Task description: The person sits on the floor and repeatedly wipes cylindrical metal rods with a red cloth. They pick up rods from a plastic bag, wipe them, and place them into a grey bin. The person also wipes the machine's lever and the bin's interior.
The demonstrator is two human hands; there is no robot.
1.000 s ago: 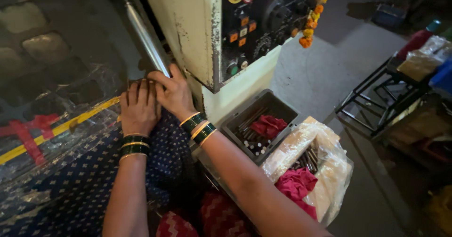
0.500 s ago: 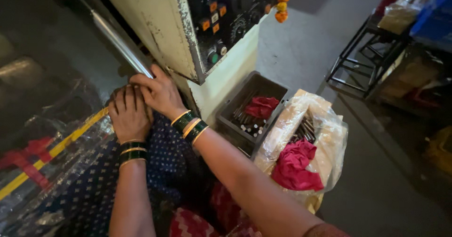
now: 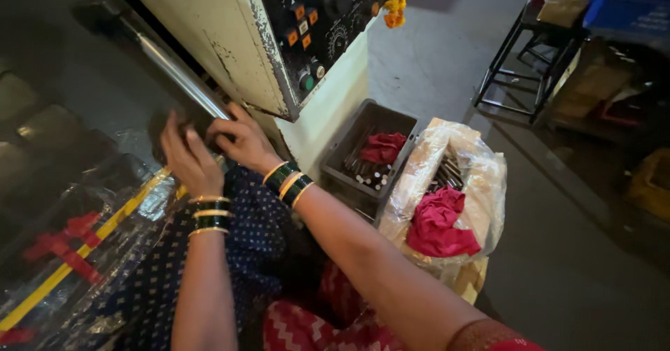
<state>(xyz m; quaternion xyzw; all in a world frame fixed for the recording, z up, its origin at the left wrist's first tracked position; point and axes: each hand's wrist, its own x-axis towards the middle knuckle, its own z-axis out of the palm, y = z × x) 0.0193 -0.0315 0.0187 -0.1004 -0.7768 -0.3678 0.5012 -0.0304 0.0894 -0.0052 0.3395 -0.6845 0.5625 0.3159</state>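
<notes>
The machine cabinet (image 3: 209,37) is cream with chipped paint, and its control panel (image 3: 321,23) is black with orange buttons. An orange and yellow marigold garland (image 3: 394,2) hangs beside it. The cloth (image 3: 174,281) is dark blue with small white dots. Both wrists wear green and gold bangles (image 3: 287,182). The crate (image 3: 370,155) is grey, holding a crimson rag (image 3: 384,146); a second rag (image 3: 440,224) is pinkish red. A yellow bar (image 3: 105,232) crosses red clamps (image 3: 66,243).

Both hands, left hand (image 3: 185,157) and right hand (image 3: 241,142), press together on a dark small object (image 3: 197,124) beneath the shiny steel rod (image 3: 178,74) beside the cream machine panel (image 3: 209,30).
</notes>
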